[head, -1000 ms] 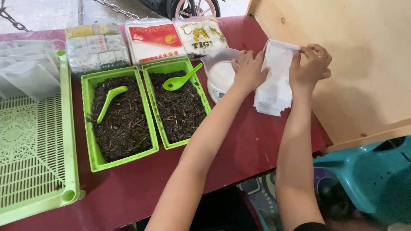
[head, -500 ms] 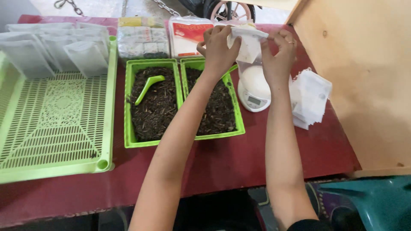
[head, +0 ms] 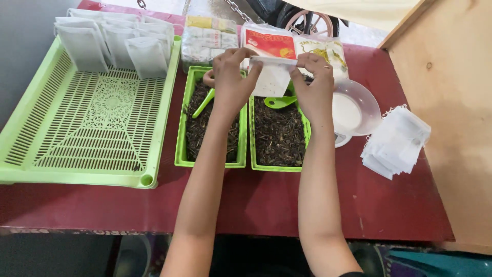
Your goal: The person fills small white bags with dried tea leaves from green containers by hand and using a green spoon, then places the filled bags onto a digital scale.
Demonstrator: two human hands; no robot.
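In the upper middle of the frame, the left hand (head: 231, 77) and the right hand (head: 313, 84) pinch together one small white paper bag (head: 271, 78) by its top edge. The bag hangs between the two hands, above the right green tray of dark dry leaves (head: 278, 134), where a green scoop (head: 280, 102) lies. A second such tray (head: 211, 128) stands just to the left. At the right of the frame, a stack of empty white bags (head: 394, 143) lies on the red worktop (head: 287, 205), near a round white bowl (head: 353, 110).

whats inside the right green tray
The right green tray holds dark loose leaves and a green scoop. Its far end is hidden behind the white pouch and the right hand.
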